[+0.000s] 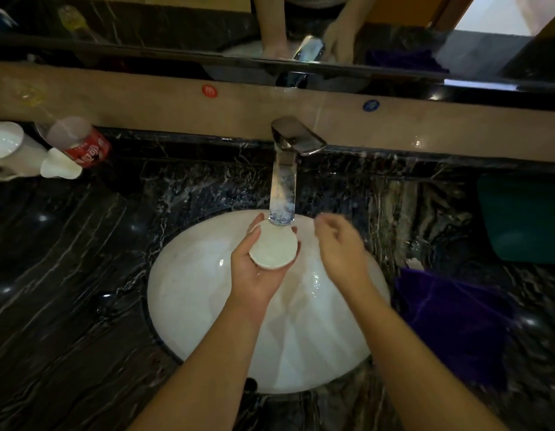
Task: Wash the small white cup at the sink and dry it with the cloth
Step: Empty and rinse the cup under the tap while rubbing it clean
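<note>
My left hand (252,269) grips the small white cup (273,248) over the white sink basin (192,293), fingers curled round its side, its mouth facing up just under the chrome faucet (284,181) spout. My right hand (339,244) hovers just right of the cup with fingers loosely curled, holding nothing and not touching it. A purple cloth (453,315) lies crumpled on the dark marble counter, right of the basin.
At the far left stand a white mug (8,150), a white paper cup (60,166) and a tipped bottle with a red label (80,141). A dark green tray (524,216) sits at the right. A mirror runs along the back wall.
</note>
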